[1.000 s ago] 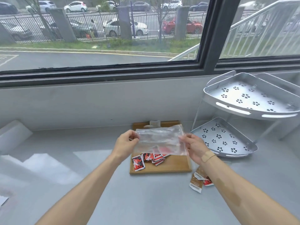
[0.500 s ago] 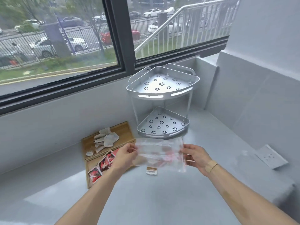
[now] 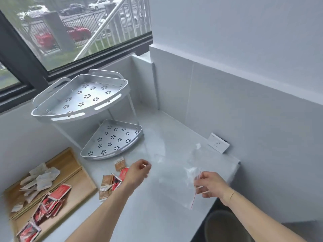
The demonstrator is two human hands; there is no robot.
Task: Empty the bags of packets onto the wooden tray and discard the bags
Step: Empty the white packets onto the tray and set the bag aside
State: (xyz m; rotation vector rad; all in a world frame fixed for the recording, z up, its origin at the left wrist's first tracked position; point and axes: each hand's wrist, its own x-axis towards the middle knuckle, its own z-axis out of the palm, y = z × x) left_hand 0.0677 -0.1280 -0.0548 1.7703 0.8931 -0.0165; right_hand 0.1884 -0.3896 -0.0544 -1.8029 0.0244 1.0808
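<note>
Released by the left hand (image 3: 139,169), now loosely curled and holding nothing, the emptied bag (image 3: 176,180) is pinched by the right hand (image 3: 208,185) alone at the bench's (image 3: 157,215) right edge; discarding is judged next, into the bin (image 3: 225,226) below.

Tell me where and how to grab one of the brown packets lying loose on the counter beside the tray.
Take the lone brown packet in front of the lower shelf. It lies flat and apart from the rest, so come straight down and pinch its near edge between thumb and fingertip. The left hand, holding nothing, looks nearest.

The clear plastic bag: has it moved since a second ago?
Yes. The clear plastic bag left the wooden tray, going right past the metal corner rack; only the right hand grips it.
</note>
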